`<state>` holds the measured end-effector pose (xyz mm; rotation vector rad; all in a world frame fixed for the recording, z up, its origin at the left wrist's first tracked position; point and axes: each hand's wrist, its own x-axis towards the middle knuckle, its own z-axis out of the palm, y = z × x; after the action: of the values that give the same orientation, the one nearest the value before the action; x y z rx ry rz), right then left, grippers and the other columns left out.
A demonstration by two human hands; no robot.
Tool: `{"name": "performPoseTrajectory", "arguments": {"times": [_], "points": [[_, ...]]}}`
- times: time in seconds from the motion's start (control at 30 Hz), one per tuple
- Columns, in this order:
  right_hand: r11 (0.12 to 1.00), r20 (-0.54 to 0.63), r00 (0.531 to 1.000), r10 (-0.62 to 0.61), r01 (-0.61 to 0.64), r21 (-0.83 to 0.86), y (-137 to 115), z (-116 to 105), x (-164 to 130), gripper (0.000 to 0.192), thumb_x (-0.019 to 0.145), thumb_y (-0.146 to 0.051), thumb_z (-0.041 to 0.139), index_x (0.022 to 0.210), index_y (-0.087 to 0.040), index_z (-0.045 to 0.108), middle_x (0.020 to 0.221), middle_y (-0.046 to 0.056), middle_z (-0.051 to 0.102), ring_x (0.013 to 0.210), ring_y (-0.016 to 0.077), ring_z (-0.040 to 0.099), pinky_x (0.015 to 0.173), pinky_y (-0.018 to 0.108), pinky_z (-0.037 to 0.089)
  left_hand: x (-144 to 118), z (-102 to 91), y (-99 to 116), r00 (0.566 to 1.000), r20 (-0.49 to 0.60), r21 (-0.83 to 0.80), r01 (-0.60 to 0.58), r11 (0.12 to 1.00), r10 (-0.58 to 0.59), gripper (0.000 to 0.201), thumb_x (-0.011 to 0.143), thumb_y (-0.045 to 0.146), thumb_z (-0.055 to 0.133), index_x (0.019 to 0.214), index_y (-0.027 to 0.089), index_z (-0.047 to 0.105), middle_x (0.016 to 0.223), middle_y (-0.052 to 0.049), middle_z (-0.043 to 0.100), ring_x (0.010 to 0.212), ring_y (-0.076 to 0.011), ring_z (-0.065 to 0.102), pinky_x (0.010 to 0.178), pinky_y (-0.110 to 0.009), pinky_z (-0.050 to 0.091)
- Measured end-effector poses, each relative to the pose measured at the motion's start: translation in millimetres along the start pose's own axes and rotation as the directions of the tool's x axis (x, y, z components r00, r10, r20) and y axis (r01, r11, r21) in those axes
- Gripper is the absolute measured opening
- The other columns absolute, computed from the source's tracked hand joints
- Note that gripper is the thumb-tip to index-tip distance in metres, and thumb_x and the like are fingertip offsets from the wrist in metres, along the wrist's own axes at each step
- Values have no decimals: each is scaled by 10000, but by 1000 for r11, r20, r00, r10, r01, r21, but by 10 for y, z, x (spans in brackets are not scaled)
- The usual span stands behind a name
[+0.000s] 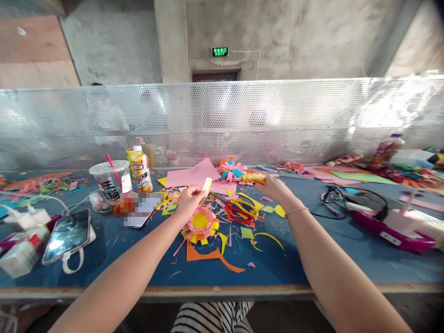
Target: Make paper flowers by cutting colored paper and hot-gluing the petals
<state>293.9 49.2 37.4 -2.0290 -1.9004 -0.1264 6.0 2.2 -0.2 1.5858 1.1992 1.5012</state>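
My left hand (191,200) is closed in a pinch on a small pale yellow strip (207,185), which points up. My right hand (273,186) is closed at the end of a yellow tube-like object (253,178), blurred, its kind unclear. Below my left hand lies a paper flower (200,222) with a yellow centre, pink ring and yellow petals. Scissors with red and yellow handles (240,212) rest between my hands among paper scraps. A second flower (231,170), pink, orange and blue, sits behind, beside a pink paper sheet (192,172). Orange paper offcuts (201,252) lie in front.
On the left are a phone (67,235), a plastic cup with a red straw (113,182), a drink bottle (141,171) and white chargers. A purple power strip (391,231) with black cables lies right. A perforated metal screen (222,125) borders the table's back.
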Motion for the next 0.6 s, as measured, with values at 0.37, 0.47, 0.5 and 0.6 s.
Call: {"name": "performPoseTrajectory", "arguments": {"times": [0.37, 0.47, 0.5, 0.6], "points": [[901, -576, 736, -356, 433, -4, -599, 33, -262, 367, 844, -400, 408, 1080, -119, 417, 990, 160, 555, 947, 272, 525, 786, 373, 425, -45, 0, 71, 998, 49, 156, -42, 987, 35, 184, 654, 325, 575, 591, 153, 595, 561, -6, 568, 550, -129, 513, 518, -227, 363], [900, -576, 725, -379, 434, -46, -629, 48, -280, 369, 859, -378, 392, 1094, -94, 412, 1009, 177, 551, 983, 280, 510, 813, 386, 417, -55, 3, 91, 998, 54, 151, -30, 988, 22, 179, 655, 323, 574, 603, 153, 594, 573, -9, 568, 558, -130, 513, 531, -230, 367], [901, -575, 725, -380, 430, -53, -632, 52, -280, 372, 862, -376, 388, 1098, -89, 410, 1015, 182, 550, 989, 283, 507, 813, 390, 416, -57, 4, 94, 998, 53, 150, -27, 988, 19, 178, 655, 322, 574, 606, 152, 594, 577, -10, 569, 559, -130, 514, 534, -231, 369], [905, -572, 728, -377, 420, -62, -628, 66, -270, 380, 865, -380, 382, 1106, -87, 406, 1030, 190, 545, 995, 291, 502, 799, 400, 420, -56, 9, 91, 998, 57, 134, -28, 991, 21, 167, 653, 313, 574, 610, 152, 590, 589, -13, 582, 560, -131, 520, 538, -232, 375]]}}
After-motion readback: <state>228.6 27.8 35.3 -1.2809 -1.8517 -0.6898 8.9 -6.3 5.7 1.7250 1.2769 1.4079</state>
